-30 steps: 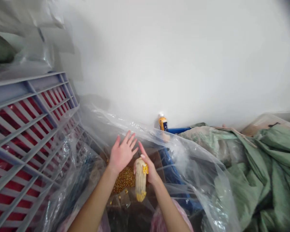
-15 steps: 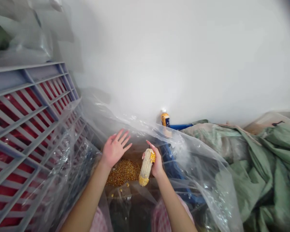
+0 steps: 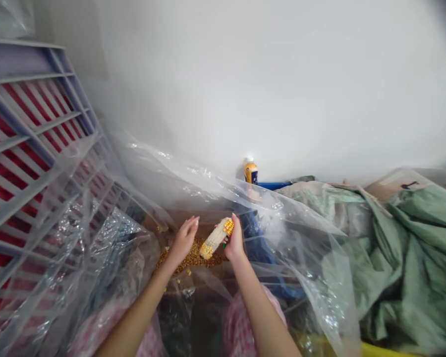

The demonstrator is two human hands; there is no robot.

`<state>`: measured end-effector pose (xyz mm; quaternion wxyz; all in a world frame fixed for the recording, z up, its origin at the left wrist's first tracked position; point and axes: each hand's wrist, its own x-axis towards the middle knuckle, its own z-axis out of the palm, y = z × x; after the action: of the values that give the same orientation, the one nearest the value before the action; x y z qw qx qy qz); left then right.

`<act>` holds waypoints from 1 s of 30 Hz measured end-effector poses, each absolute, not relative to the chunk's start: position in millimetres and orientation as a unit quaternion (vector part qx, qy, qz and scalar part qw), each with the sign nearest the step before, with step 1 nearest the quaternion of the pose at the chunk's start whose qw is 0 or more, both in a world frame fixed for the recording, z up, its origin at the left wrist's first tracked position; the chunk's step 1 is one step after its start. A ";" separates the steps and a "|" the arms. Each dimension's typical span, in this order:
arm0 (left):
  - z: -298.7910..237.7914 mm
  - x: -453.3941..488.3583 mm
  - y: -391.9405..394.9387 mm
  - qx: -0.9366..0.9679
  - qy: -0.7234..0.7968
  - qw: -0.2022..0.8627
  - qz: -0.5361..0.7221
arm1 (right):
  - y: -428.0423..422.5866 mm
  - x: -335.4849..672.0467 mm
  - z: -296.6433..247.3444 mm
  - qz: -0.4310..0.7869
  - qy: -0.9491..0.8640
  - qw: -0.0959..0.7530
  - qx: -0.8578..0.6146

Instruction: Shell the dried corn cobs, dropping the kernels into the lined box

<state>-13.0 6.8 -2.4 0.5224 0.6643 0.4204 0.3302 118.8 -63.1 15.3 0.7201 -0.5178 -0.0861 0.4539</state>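
My right hand (image 3: 235, 240) grips a corn cob (image 3: 216, 239) over the container. Most of the cob is bare and pale, with yellow kernels left at its upper end near my thumb and at its lower tip. A bit of something green shows under my right fingers, too small to name. My left hand (image 3: 185, 240) hangs just left of the cob, apart from it, its fingers stretched out and holding nothing. Beneath both hands lies a heap of loose corn kernels (image 3: 193, 258), partly hidden by my left hand and the cob.
Clear plastic sheeting (image 3: 305, 248) drapes around the kernels. At the left stands a purple-grey slatted crate (image 3: 33, 131) with red behind it. An orange bottle (image 3: 250, 171) stands by the white wall, near a blue bin edge (image 3: 275, 186). Green cloth (image 3: 390, 258) is heaped at the right.
My left hand has turned from palm showing to side-on and come closer to the cob. The cob has tilted from nearly upright to a slant. The view has shifted slightly.
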 end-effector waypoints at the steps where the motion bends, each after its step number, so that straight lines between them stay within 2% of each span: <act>1: -3.3 -12.9 6.7 0.667 0.425 0.516 0.329 | -62.6 118.1 14.8 0.469 -0.076 0.715 -0.513; 5: -10.0 -13.5 7.0 0.699 0.381 0.486 0.361 | -60.8 113.5 14.2 0.504 -0.058 0.700 -0.503; 10: -0.6 -9.9 -4.5 0.683 0.365 0.563 0.289 | -59.4 107.1 12.8 0.473 -0.067 0.708 -0.520; 15: 17.3 -9.3 -20.8 0.787 0.334 0.407 0.321 | -59.2 102.3 12.3 0.435 -0.083 0.723 -0.530; 17: 18.6 -9.8 -22.7 0.793 0.333 0.391 0.327 | -58.7 101.2 12.5 0.421 -0.094 0.723 -0.540; 27: 11.8 -9.8 -18.3 0.764 0.378 0.404 0.333 | -57.3 100.8 8.3 0.396 -0.116 0.708 -0.574; 30: 16.8 -8.4 -20.7 0.750 0.364 0.439 0.336 | -57.1 100.0 9.7 0.392 -0.126 0.710 -0.572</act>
<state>-8.4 -20.7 16.8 0.4391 0.7495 0.3636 0.3365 100.0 -57.1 9.7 0.7101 -0.5716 -0.1255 0.3916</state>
